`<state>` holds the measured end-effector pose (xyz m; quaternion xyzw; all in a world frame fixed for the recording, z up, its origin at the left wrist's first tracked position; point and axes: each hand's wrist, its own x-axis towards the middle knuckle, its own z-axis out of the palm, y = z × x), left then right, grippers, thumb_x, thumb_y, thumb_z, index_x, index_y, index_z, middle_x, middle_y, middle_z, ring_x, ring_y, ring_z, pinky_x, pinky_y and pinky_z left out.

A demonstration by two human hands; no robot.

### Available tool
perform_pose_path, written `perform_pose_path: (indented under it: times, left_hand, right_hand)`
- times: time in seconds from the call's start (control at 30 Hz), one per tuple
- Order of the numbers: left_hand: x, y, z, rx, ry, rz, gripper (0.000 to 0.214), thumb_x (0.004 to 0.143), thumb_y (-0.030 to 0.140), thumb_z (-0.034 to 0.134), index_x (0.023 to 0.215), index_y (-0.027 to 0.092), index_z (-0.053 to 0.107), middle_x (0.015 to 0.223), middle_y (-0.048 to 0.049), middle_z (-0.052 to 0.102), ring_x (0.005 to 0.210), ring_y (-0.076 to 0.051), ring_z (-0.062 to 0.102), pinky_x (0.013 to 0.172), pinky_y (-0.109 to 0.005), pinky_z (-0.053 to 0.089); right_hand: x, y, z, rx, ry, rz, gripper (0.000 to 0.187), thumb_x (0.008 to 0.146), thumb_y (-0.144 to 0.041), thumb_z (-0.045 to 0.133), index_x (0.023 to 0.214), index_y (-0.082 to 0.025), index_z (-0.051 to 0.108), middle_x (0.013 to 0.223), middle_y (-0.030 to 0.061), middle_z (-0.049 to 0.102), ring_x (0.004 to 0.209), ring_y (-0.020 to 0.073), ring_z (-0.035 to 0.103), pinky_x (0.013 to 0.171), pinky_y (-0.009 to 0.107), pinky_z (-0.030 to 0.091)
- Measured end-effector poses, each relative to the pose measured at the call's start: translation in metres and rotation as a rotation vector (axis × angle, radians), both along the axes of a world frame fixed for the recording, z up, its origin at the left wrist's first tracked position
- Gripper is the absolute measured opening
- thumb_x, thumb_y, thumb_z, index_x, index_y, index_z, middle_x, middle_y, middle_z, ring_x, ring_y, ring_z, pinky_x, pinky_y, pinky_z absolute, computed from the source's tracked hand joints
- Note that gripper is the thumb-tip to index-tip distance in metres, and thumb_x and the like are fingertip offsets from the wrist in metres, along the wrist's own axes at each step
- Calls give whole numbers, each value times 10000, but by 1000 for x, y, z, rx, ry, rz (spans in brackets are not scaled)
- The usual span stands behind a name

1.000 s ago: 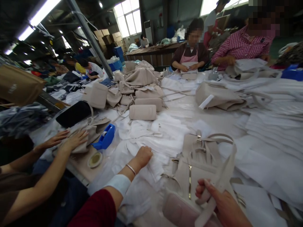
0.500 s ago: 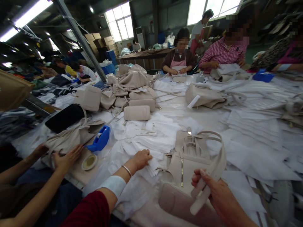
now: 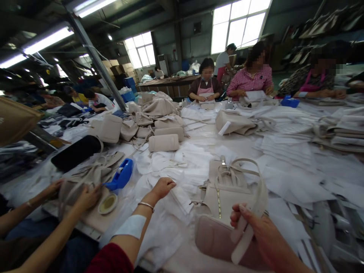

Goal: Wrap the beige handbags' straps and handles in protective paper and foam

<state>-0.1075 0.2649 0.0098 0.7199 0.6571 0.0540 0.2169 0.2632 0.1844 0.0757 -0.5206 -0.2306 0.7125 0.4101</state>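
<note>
My right hand is closed around the beige strap of a beige backpack. The bag lies before me with its gold zipper upward and its smooth base toward me. Its top handle and a looped strap stand above it. Left of the bag, my left hand has its fingers pinched together at the corner of a thin white sheet, among many loose white sheets. The fingertips are partly hidden from view.
At left a co-worker's hands handle another beige bag. Near them are a blue tape dispenser, a tape roll and a black-bottomed bag. Beige bags are piled mid-table. Several co-workers sit across.
My left hand has drawn back slightly left, with the sheet's corner at its fingers. My right hand keeps the strap. The co-worker's hands at left have shifted on their bag. The view has turned right.
</note>
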Motion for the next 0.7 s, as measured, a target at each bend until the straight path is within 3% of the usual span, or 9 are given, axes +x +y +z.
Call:
perform_pose_path:
  times: [0.1, 0.27, 0.37, 0.53, 0.7]
  left_hand:
    - [-4, -6, 1, 76, -52, 52, 250, 944, 376, 580, 936, 137, 654, 906, -30, 679, 829, -162, 653, 798, -370, 547]
    - [-7, -9, -21, 213, -161, 127, 268, 942, 387, 581, 881, 134, 646, 834, -12, 664, 766, -149, 642, 747, -341, 544]
    - [-9, -11, -28, 328, -237, 185, 283, 950, 383, 561, 829, 136, 627, 785, 0, 639, 736, -145, 624, 724, -328, 526]
    - [-11, -34, -11, 566, -328, 256, 245, 943, 279, 432, 793, 185, 602, 795, -27, 635, 782, -160, 583, 767, -300, 465]
    - [-8, -73, 16, 744, -408, 312, 296, 924, 361, 405, 681, 222, 502, 645, 7, 558, 652, -162, 535, 669, -272, 424]
  right_hand:
    - [-8, -5, -11, 31, 16, 2, 452, 714, -517, 786, 941, -148, 660, 735, 56, 721, 656, 196, 655, 584, 305, 529]
    - [-22, -13, -36, 109, 7, 20, 453, 726, -538, 769, 941, -155, 658, 726, 44, 707, 639, 195, 632, 548, 312, 527]
    - [-27, -20, -41, 164, -6, -5, 458, 726, -564, 758, 909, -154, 667, 710, 39, 700, 626, 180, 617, 553, 291, 522]
    - [-32, -42, -44, 292, -33, -7, 480, 710, -589, 760, 877, -144, 696, 707, 55, 708, 646, 171, 621, 597, 258, 510]
    - [-42, -69, -49, 410, -73, 34, 501, 697, -635, 740, 849, -158, 720, 737, 79, 718, 709, 220, 641, 667, 312, 527]
